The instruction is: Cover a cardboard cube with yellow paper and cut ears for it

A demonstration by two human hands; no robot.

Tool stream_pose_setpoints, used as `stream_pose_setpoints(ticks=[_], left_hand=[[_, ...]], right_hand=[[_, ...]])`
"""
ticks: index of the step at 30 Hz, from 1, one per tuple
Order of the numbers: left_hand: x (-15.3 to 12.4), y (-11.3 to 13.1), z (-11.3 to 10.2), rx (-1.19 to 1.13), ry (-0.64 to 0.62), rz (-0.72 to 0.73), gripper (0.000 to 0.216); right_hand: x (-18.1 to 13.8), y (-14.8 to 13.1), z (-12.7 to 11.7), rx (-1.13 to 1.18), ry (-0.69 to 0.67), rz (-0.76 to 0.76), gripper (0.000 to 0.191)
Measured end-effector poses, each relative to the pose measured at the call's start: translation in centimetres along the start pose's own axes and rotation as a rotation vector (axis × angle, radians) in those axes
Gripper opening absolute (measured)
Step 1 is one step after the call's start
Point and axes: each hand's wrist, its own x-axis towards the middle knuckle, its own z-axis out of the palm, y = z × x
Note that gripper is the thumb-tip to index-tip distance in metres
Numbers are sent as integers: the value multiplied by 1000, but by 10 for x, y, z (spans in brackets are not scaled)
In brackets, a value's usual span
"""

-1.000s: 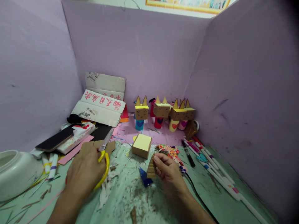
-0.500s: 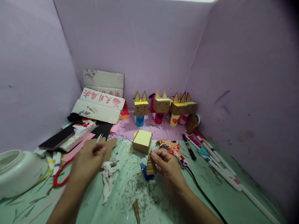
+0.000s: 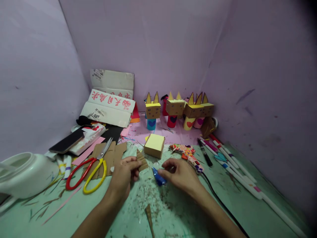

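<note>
A small triangular piece of corrugated cardboard (image 3: 142, 160) is pinched in the fingers of my left hand (image 3: 125, 173), over the middle of the table. My right hand (image 3: 182, 175) is half curled, thumb and index finger apart, with nothing seen between them. Its thumb is right beside a crumpled shiny blue piece (image 3: 158, 177), and whether they touch I cannot tell. Just behind both hands sits a small cardboard box (image 3: 155, 145) with a pale yellow top. Scissors (image 3: 100, 158) with one red and one yellow handle lie left of my left hand, on brown cardboard.
At the back stand several box-headed cardboard figures (image 3: 153, 111) with pointed ears. A flower-patterned glue gun (image 3: 189, 155) with a black cord lies right, near markers (image 3: 232, 165). On the left are a white pot (image 3: 27, 172) and folded cardboard (image 3: 107, 107). A cardboard sliver (image 3: 149, 218) lies in front.
The cardboard triangle has passed from my right hand to my left, which moved in toward the middle. My right hand has let go and is by the blue piece. The scissors are uncovered.
</note>
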Motion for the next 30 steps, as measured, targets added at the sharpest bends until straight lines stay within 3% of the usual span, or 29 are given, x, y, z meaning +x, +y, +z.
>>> stream_pose_setpoints(ticks=[3, 5, 8, 11, 14, 16, 19, 22, 28, 30], left_hand=[[5, 1, -1, -10, 0, 1, 19], [6, 0, 0, -3, -18, 1, 19], [7, -2, 0, 19, -47, -11, 17], [7, -4, 0, 44, -76, -35, 16], [5, -6, 1, 66, -121, -45, 13], [3, -7, 2, 84, -171, -54, 13], [-1, -6, 4, 152, -286, -51, 16], [-4, -4, 5, 205, -372, -28, 18], [-7, -2, 5, 167, -383, -27, 15], [-9, -2, 7, 140, -391, -10, 14]], right_hand=[[-5, -1, 2, -291, -88, -55, 29], [-6, 1, 5, -312, -101, -102, 28], [-2, 8, 10, -106, -114, -67, 14], [4, 11, 7, 309, -76, -16, 4], [4, 4, 1, 667, -52, 48, 12], [1, -3, -1, 806, -117, 80, 23], [-3, -10, 3, 845, -214, 97, 28], [-4, -12, 9, 811, -201, 119, 25], [-4, -7, 16, 741, -92, 84, 18], [-5, -6, 19, 771, -118, 98, 20]])
